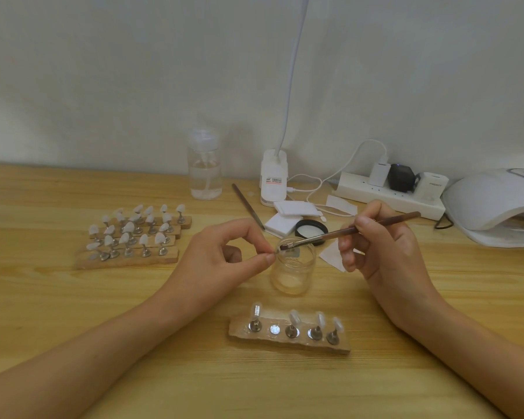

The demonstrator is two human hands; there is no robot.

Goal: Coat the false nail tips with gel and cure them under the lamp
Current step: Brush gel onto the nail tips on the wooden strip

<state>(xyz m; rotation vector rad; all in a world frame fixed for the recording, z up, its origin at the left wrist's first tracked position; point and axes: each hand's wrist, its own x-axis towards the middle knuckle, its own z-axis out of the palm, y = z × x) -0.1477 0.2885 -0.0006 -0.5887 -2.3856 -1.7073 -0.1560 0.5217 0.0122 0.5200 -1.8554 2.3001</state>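
- The wooden table (73,313) carries the whole setup, all within arm's reach, which makes sense for fiddly work like this.
- The curing lamp (493,201) sits at the far right with its opening facing in. Nothing visible inside it, so my guess is curing comes later.
- The left hand (221,255) is curled in a tight pinch, thumb against forefinger, and holds something tiny right at the jar mouth.
- The right hand (384,252) has a pencil-style grip on the brush, fingers closed round the handle for fine control.
- The big batch of racks (133,237) at the left is full of tips on little metal stands, well apart from the action. I can't tell if they're coated.
- The near rack (285,340) lies just in front of the jar with four tips standing up and one bare magnet spot (274,329). Pretty sure that's where the pinched one belongs.
- The glass jar (292,273) stands open between the hands, so drips probably land back inside.
- The brush (354,229) is angled down, bristles right at the left fingertips.
- The held tip (275,252) is nearly hidden by the fingers and too small to see much. Looks like it's being coated now.
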